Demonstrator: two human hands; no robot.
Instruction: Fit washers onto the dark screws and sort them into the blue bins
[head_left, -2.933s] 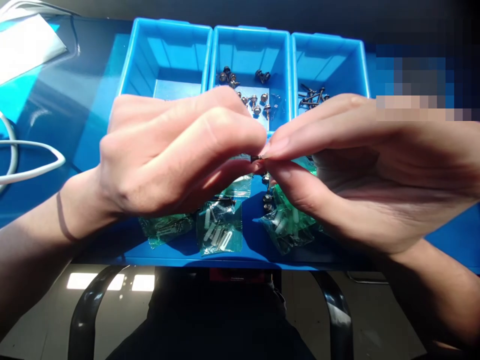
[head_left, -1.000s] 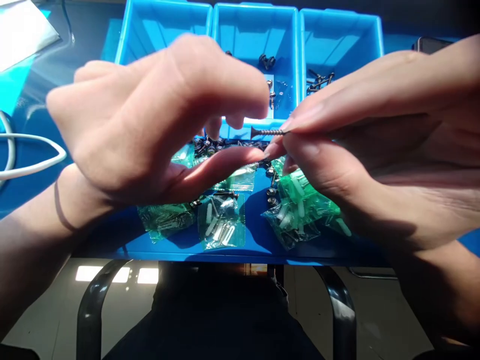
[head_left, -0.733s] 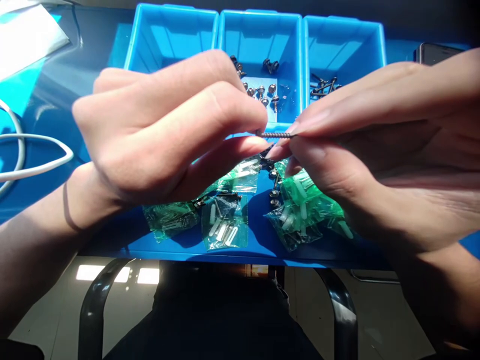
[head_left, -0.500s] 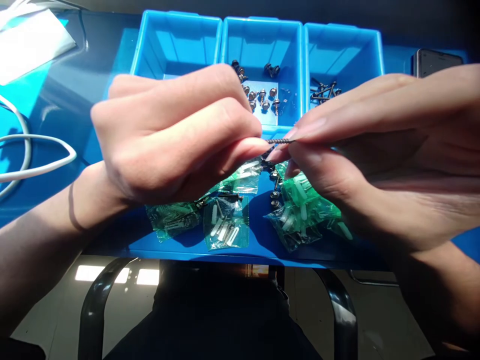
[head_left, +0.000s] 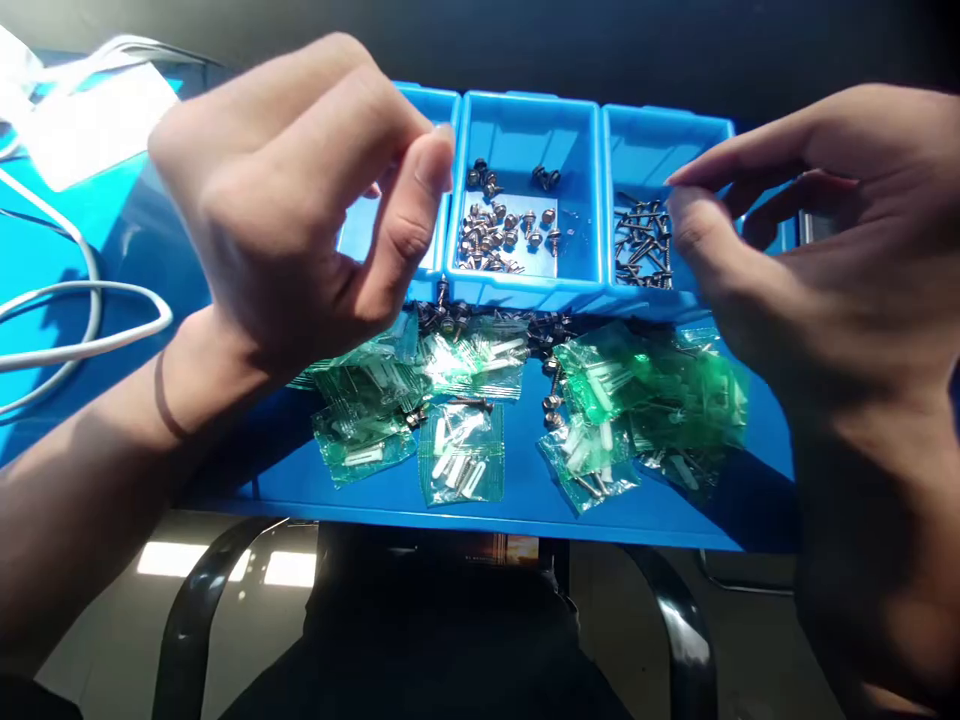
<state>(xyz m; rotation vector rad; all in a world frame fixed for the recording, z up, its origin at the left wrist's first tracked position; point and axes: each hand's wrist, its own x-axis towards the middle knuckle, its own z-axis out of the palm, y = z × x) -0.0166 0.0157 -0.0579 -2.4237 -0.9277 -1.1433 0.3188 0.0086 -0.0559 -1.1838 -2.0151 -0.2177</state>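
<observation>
My left hand (head_left: pixel 285 200) is raised over the left blue bin (head_left: pixel 390 235), fingers curled against the thumb, with nothing visible in them. My right hand (head_left: pixel 810 230) hovers at the right blue bin (head_left: pixel 667 130), thumb and forefinger slightly apart just above its long dark screws (head_left: pixel 641 240). The middle blue bin (head_left: pixel 525 130) holds washered hex-head screws (head_left: pixel 487 235). Small green-tinted plastic bags (head_left: pixel 457 460) of white plastic anchors lie in front of the bins, below both hands.
Loose screws (head_left: pixel 551 390) lie on the blue tabletop (head_left: pixel 525 525) along the front of the bins. A white cable (head_left: pixel 82 325) and white paper (head_left: pixel 97 120) are at the left. A phone (head_left: pixel 806 228) shows behind my right hand. The table's front edge has a black chair frame (head_left: pixel 195 620) below.
My hands have parted. The long dark screw held between them no longer shows. My left hand rose over the left bin, and my right hand moved back over the right bin.
</observation>
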